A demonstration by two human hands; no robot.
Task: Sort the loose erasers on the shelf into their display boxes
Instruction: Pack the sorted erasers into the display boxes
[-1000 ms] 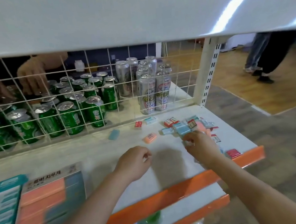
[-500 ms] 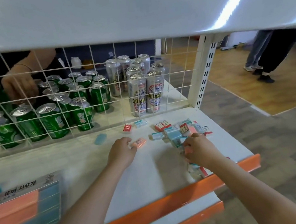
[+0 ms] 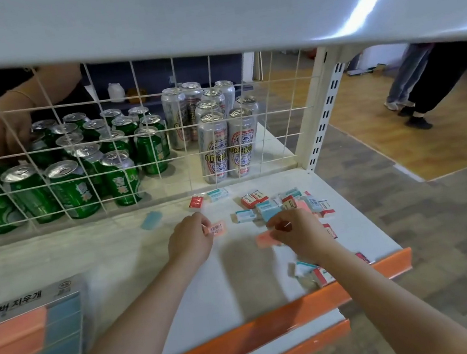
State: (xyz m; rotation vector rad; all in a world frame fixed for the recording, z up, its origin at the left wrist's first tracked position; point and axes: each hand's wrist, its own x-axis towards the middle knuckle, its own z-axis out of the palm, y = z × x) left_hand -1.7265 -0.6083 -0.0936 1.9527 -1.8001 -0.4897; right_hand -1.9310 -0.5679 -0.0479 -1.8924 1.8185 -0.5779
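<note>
Gathering step: left hand (image 3: 189,242) pinches a pink eraser (image 3: 216,228), right hand (image 3: 299,232) grips another pink one (image 3: 265,239), next both need carrying to the display box (image 3: 32,346).

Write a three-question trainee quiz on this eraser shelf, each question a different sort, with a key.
1. True or false: the left hand pinches a pink eraser with a barcode label.
2. Multiple choice: the display box with pink and blue erasers lies (A) at the shelf's left front, (B) behind the wire grid, (C) on the floor.
3. Fill in: behind the wire grid stand silver cans and ______ cans.

Key:
1. True. The right hand also has its grip on a pink eraser.
2. A.
3. Green.
</note>
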